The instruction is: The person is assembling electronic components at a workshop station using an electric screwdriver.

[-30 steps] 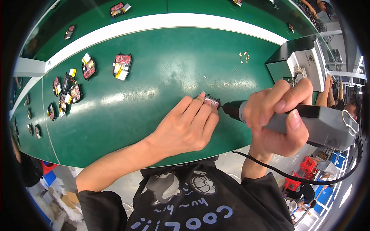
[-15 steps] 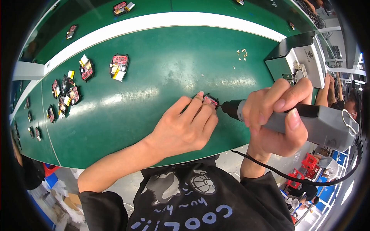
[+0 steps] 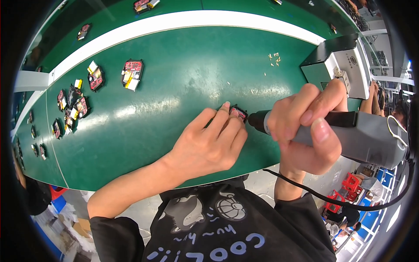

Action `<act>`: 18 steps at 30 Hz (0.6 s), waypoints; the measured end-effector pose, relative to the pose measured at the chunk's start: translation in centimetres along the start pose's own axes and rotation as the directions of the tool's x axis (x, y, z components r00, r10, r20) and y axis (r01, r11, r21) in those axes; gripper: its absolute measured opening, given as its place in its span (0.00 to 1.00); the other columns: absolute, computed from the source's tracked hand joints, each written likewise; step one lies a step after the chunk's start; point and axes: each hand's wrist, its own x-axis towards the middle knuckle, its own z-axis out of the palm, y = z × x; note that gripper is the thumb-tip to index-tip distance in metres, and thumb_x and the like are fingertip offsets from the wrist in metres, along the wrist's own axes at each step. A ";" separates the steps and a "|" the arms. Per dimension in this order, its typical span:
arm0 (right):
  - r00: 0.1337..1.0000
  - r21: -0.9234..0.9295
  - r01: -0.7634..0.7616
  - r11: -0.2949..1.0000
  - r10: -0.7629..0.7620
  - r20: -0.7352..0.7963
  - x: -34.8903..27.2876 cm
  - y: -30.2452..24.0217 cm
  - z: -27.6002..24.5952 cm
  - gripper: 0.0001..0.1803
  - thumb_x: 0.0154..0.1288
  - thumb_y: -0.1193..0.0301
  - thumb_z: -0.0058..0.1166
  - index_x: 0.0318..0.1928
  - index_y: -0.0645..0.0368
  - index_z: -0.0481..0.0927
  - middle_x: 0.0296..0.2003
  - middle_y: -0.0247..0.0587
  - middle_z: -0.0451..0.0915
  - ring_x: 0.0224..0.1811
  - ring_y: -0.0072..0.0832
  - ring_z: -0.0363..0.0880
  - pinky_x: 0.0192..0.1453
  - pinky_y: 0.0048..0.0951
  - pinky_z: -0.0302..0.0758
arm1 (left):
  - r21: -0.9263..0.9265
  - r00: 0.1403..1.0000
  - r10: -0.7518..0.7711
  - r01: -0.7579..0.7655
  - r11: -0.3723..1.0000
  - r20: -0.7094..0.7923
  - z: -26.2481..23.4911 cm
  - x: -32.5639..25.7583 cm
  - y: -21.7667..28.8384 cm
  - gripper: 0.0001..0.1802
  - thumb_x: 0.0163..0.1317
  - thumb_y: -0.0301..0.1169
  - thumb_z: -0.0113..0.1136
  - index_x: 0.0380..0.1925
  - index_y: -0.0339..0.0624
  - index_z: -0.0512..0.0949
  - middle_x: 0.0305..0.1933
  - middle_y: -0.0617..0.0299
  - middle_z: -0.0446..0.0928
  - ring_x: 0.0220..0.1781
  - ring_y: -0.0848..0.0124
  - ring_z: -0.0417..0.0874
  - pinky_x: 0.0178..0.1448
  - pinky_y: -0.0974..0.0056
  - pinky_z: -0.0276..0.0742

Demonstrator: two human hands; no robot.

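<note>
My left hand (image 3: 205, 142) lies over a small black housing with a red circuit board (image 3: 238, 114), its fingers pressing it against the green table. Most of the housing is hidden under those fingers. Wrapped round the grey body of an electric screwdriver (image 3: 371, 142) is my right hand (image 3: 305, 126). The tool's black nose points left and meets the housing's right edge; I cannot make out whether the bit sits in a screw. A black cable (image 3: 314, 192) loops from the tool's rear end.
Several similar housings with red boards and silver-yellow battery packs (image 3: 132, 74) lie at the left of the table (image 3: 183, 56). Small brass-coloured pieces (image 3: 274, 59) lie scattered at the far right. A black-and-white box-shaped machine (image 3: 355, 72) stands behind my right hand. People sit further right.
My right hand and the screwdriver have shifted a little left, bringing the nose closer against the housing. My left hand has stayed almost in place.
</note>
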 end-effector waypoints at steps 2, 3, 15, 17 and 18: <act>1.000 -0.028 -0.006 1.000 0.006 -0.016 -0.4 -0.1 0.3 0.14 0.67 0.68 0.55 0.37 0.59 0.63 0.20 0.43 0.69 0.12 0.26 0.61 0.16 0.32 0.63 | 0.008 1.000 0.002 -0.002 1.000 -0.009 0.0 0.0 0.1 0.05 0.48 0.25 0.64 0.25 0.36 0.80 0.32 0.55 0.79 0.43 0.61 0.87 0.39 0.64 0.73; 1.000 -0.028 -0.003 1.000 0.002 -0.017 -0.7 -0.1 0.2 0.14 0.67 0.68 0.55 0.37 0.59 0.63 0.20 0.43 0.69 0.12 0.26 0.61 0.16 0.32 0.63 | 0.012 1.000 0.004 -0.004 1.000 0.002 -0.1 0.1 0.2 0.05 0.48 0.25 0.64 0.25 0.37 0.80 0.32 0.55 0.79 0.43 0.61 0.87 0.40 0.64 0.73; 0.882 0.049 0.470 0.881 -0.466 -0.071 0.8 -5.5 -6.4 0.18 0.79 0.60 0.36 0.44 0.62 0.71 0.30 0.49 0.76 0.12 0.25 0.63 0.17 0.30 0.66 | -0.253 0.999 0.035 -0.029 0.967 0.017 -0.9 0.3 -1.2 0.12 0.48 0.24 0.69 0.35 0.36 0.82 0.36 0.57 0.79 0.49 0.61 0.85 0.46 0.59 0.79; 0.855 -0.092 0.508 0.856 -0.515 -0.068 2.0 -8.5 -8.9 0.20 0.79 0.60 0.37 0.42 0.64 0.75 0.29 0.48 0.76 0.11 0.25 0.63 0.17 0.29 0.64 | -0.291 0.997 0.004 0.018 0.956 0.075 -1.4 0.5 -1.3 0.15 0.48 0.24 0.68 0.39 0.34 0.83 0.38 0.57 0.80 0.51 0.60 0.85 0.48 0.58 0.80; 0.844 -0.172 0.494 0.852 -0.518 -0.141 2.6 -9.6 -10.1 0.20 0.79 0.59 0.38 0.40 0.64 0.76 0.28 0.48 0.76 0.11 0.25 0.62 0.18 0.29 0.63 | -0.312 0.998 0.028 -0.009 0.950 0.055 -1.4 0.7 -1.2 0.15 0.48 0.24 0.68 0.39 0.34 0.83 0.38 0.57 0.80 0.51 0.60 0.85 0.48 0.58 0.80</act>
